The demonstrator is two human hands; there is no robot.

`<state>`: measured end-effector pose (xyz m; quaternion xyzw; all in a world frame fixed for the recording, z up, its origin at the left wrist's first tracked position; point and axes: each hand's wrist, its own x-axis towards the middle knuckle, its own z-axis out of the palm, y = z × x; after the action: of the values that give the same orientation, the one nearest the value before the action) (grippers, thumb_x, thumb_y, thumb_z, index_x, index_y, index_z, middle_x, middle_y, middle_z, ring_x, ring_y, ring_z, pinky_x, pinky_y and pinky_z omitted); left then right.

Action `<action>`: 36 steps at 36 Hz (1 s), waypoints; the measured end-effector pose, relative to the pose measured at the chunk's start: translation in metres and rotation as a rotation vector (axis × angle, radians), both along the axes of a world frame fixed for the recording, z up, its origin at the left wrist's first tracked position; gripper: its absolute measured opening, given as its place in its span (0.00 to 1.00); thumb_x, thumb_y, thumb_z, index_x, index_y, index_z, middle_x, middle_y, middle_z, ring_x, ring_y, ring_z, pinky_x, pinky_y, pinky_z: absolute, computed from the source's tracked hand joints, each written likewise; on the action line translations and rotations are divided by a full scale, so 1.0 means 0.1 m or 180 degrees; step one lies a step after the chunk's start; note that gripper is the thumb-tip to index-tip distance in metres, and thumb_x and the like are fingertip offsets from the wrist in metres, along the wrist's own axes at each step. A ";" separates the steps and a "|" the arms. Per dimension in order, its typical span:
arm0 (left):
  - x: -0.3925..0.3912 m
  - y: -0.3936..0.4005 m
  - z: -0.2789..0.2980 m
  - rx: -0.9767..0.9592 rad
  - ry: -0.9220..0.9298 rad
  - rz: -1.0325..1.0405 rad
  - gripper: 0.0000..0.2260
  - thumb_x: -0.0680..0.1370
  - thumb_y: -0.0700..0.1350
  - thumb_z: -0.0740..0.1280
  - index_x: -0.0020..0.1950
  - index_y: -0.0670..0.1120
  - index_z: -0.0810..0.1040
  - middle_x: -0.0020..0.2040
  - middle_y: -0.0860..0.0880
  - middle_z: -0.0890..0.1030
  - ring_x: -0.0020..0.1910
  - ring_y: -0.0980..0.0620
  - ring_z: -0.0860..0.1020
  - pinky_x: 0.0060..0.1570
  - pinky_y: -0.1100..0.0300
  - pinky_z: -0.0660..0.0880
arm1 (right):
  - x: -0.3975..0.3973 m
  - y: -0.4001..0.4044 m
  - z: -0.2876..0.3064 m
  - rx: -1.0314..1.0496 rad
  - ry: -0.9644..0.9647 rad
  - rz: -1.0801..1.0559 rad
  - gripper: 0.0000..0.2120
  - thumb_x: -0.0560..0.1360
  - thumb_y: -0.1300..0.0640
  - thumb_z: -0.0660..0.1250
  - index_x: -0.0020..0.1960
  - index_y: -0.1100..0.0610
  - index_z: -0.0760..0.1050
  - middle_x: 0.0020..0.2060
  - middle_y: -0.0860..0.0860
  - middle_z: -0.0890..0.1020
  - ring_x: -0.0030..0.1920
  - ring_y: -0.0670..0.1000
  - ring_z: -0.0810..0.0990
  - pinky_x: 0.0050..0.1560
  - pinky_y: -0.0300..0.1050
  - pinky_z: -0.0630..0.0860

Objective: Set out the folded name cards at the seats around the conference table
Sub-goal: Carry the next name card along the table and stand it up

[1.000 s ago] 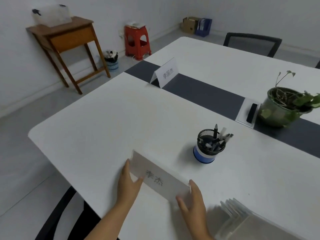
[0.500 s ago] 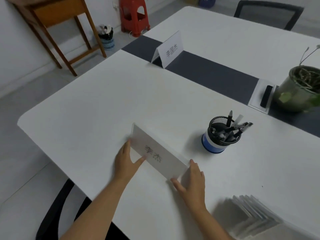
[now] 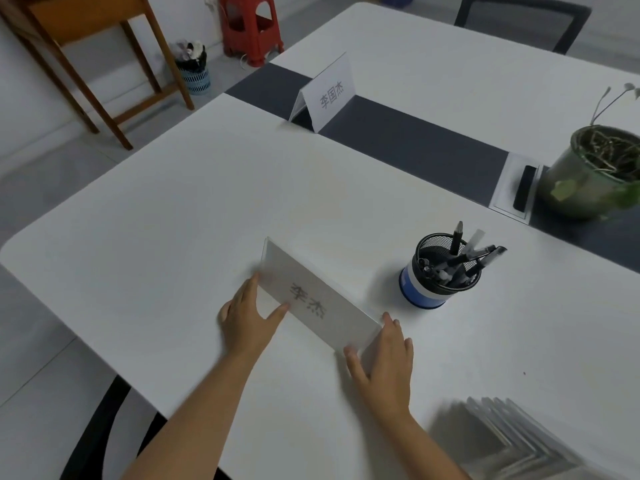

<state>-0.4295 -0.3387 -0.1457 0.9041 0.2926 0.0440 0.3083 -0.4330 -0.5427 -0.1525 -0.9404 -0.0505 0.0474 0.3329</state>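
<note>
A folded white name card (image 3: pixel 320 299) with dark printed characters stands on the white conference table (image 3: pixel 173 216), near its front edge. My left hand (image 3: pixel 247 318) grips the card's left end, thumb on the printed face. My right hand (image 3: pixel 384 355) grips its right end. A second folded name card (image 3: pixel 327 93) stands farther back on the dark centre strip. A stack of several more folded cards (image 3: pixel 502 438) lies on the table at the lower right, blurred.
A blue-and-black mesh pen holder (image 3: pixel 440 275) stands just right of the held card. A potted plant (image 3: pixel 595 171) and a cable box (image 3: pixel 517 187) sit at the right. Black chairs stand at the near edge (image 3: pixel 93 431) and the far side (image 3: pixel 519 19). A wooden side table, waste bin and red stool line the wall.
Both hands have slid the name card a little farther onto the table, away from the front edge. The view has tilted down and drawn closer.
</note>
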 end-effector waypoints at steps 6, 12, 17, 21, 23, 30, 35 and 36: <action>0.01 0.01 0.00 -0.0011 0.0018 0.0048 0.34 0.69 0.55 0.70 0.70 0.46 0.60 0.70 0.44 0.68 0.67 0.45 0.67 0.67 0.50 0.58 | 0.01 0.01 -0.01 -0.0067 0.0001 -0.0006 0.40 0.66 0.37 0.49 0.70 0.63 0.56 0.70 0.58 0.64 0.72 0.57 0.57 0.71 0.52 0.46; 0.01 0.01 -0.02 0.0003 0.0014 0.0126 0.34 0.69 0.54 0.69 0.70 0.46 0.60 0.69 0.45 0.68 0.67 0.46 0.68 0.66 0.51 0.58 | 0.04 0.04 0.00 -0.0118 0.0059 -0.0003 0.42 0.65 0.35 0.44 0.72 0.60 0.50 0.73 0.54 0.58 0.74 0.53 0.51 0.71 0.46 0.40; 0.03 0.01 -0.04 0.0011 0.0015 0.0197 0.34 0.69 0.54 0.69 0.70 0.46 0.60 0.69 0.45 0.69 0.67 0.46 0.68 0.66 0.51 0.57 | 0.14 0.03 0.02 -0.0148 0.0127 0.0115 0.43 0.64 0.35 0.43 0.71 0.60 0.51 0.74 0.54 0.56 0.74 0.54 0.48 0.72 0.51 0.43; 0.03 0.01 -0.06 0.0068 0.0046 0.0157 0.34 0.70 0.55 0.68 0.71 0.46 0.58 0.70 0.46 0.67 0.68 0.47 0.67 0.66 0.52 0.57 | 0.15 0.03 0.02 -0.0108 0.0106 0.0103 0.43 0.65 0.35 0.45 0.71 0.60 0.52 0.73 0.54 0.58 0.74 0.54 0.49 0.72 0.50 0.43; 0.03 0.01 -0.07 0.0078 0.0056 0.0137 0.34 0.70 0.55 0.68 0.71 0.47 0.57 0.71 0.46 0.66 0.68 0.47 0.67 0.67 0.52 0.56 | 0.14 0.03 0.02 -0.0072 0.0074 0.0067 0.42 0.65 0.35 0.46 0.71 0.60 0.53 0.73 0.55 0.59 0.74 0.54 0.50 0.72 0.49 0.44; 0.04 0.00 -0.08 0.0091 0.0073 0.0140 0.34 0.70 0.55 0.68 0.71 0.47 0.58 0.71 0.46 0.66 0.68 0.47 0.67 0.67 0.51 0.56 | 0.14 0.04 0.01 -0.0059 0.0064 0.0024 0.41 0.65 0.35 0.47 0.71 0.60 0.53 0.72 0.54 0.60 0.74 0.54 0.51 0.72 0.49 0.43; 0.03 -0.01 -0.07 0.0118 0.0006 0.0177 0.33 0.69 0.55 0.69 0.70 0.47 0.59 0.70 0.46 0.68 0.67 0.46 0.68 0.67 0.50 0.57 | 0.13 0.03 0.01 -0.0075 0.0065 0.0031 0.42 0.66 0.35 0.46 0.71 0.60 0.51 0.73 0.54 0.58 0.74 0.54 0.51 0.72 0.48 0.42; 0.03 -0.01 -0.07 0.0122 -0.0009 0.0180 0.33 0.69 0.55 0.69 0.70 0.47 0.60 0.69 0.45 0.69 0.66 0.46 0.69 0.67 0.50 0.57 | 0.13 0.03 0.00 -0.0088 0.0065 0.0034 0.42 0.66 0.35 0.46 0.72 0.60 0.51 0.73 0.54 0.58 0.74 0.53 0.50 0.72 0.48 0.42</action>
<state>-0.4267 -0.3400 -0.1528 0.9011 0.3167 0.0596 0.2900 -0.4196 -0.5397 -0.1522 -0.9441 -0.0515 0.0595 0.3202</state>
